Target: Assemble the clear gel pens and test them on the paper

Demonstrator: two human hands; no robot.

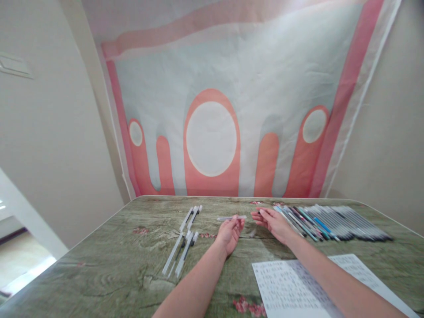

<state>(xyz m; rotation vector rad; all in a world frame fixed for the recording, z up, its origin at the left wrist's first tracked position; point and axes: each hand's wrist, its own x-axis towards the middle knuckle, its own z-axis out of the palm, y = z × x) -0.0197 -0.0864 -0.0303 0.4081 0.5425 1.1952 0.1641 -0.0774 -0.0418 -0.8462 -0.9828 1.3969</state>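
Note:
My left hand (230, 235) is closed around a slim translucent pen barrel (222, 218), which lies roughly level above the table. A short way to its right, my right hand (273, 224) has its thumb and fingers pinched together. A small dark piece shows at those fingertips, too little of it to name. To the left of my left hand lie several white and clear pens (172, 255) in two loose groups, some with dark parts. Just beyond my right hand begins a wide row of pens (331, 225), with coloured ones nearest the hand and clear, dark-tipped ones farther right.
A sheet of paper (278, 282) covered in handwriting lies under my right forearm. The wood-patterned table (109, 265) has printed pink flowers. Behind it hangs a pink and grey wall cloth (248, 79), with plain walls at both sides.

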